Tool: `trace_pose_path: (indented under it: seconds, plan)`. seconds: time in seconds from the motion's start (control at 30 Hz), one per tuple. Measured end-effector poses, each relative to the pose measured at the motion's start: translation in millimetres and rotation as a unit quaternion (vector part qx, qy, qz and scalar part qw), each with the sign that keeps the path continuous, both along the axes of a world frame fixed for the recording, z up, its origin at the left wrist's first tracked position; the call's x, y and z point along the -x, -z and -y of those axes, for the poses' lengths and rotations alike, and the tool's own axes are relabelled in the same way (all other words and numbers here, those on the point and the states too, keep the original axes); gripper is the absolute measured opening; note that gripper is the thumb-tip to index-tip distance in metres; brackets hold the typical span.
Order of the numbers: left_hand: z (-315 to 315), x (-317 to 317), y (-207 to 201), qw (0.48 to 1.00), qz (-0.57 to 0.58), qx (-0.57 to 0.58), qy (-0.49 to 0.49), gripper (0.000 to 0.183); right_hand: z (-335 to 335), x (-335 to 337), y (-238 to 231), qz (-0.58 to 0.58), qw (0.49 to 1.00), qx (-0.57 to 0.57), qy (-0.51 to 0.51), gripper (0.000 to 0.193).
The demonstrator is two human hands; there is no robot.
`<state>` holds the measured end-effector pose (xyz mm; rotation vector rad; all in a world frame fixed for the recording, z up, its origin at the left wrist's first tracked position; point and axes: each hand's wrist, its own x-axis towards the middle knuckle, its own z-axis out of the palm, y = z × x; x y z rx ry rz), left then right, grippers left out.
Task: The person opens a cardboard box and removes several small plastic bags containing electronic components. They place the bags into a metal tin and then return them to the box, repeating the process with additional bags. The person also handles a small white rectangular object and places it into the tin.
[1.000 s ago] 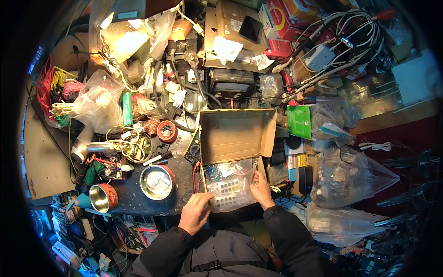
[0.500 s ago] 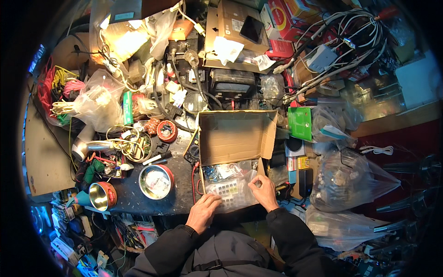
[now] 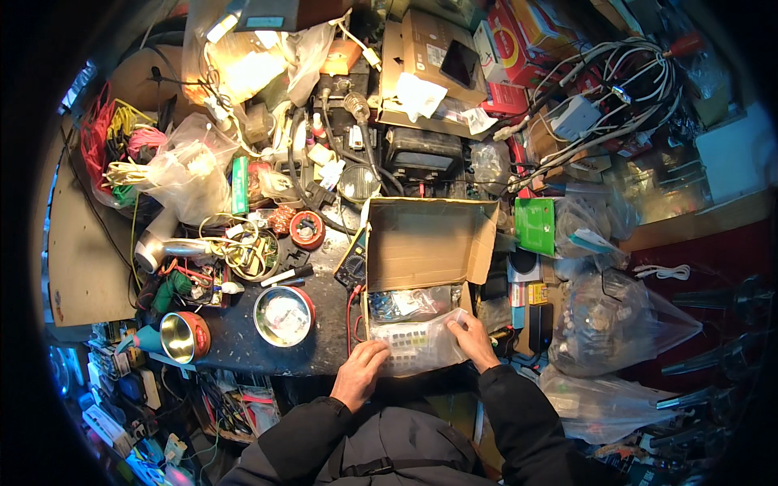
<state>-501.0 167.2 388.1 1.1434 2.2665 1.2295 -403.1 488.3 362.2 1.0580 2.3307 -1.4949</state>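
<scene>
A clear plastic bag (image 3: 429, 343) with rows of small dark pieces in it is stretched between my hands at the table's front edge. My left hand (image 3: 361, 374) is closed on its left end, fingers bent over the plastic. At the other end, my right hand (image 3: 474, 339) pinches the upper right corner between thumb and fingers. Just beyond the bag stands an open cardboard box (image 3: 425, 257), its lid raised away from me. Inside the box's near part lies another clear bag (image 3: 413, 303) of small parts.
Left of the box are a multimeter (image 3: 352, 266) with a red lead, a metal bowl (image 3: 284, 316) and a second, gold-lined bowl (image 3: 185, 337). A green packet (image 3: 535, 226) and bulging plastic bags (image 3: 616, 324) stand right. Cables (image 3: 632, 89) and cartons crowd the back.
The view has shifted, so the scene sits further right. My hands are slightly further apart, and the bag between them is stretched wider. Both hands keep their hold.
</scene>
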Motion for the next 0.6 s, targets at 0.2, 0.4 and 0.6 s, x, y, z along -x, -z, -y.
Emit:
trace_pose_path:
  seconds: [0.2,0.4,0.6]
  plan:
    - [4,1,-3,1.000,-0.005,-0.020,-0.015,0.051,-1,-3,-26,0.026,0.995,0.101,0.007,0.031]
    - [6,4,-11,0.998,0.025,-0.031,-0.043,0.047,7,2,-42,-0.057,0.976,0.201,0.058,0.043]
    - [9,4,-12,0.997,0.037,-0.046,-0.048,0.049,9,-7,-70,0.032,0.982,0.184,-0.027,0.062]
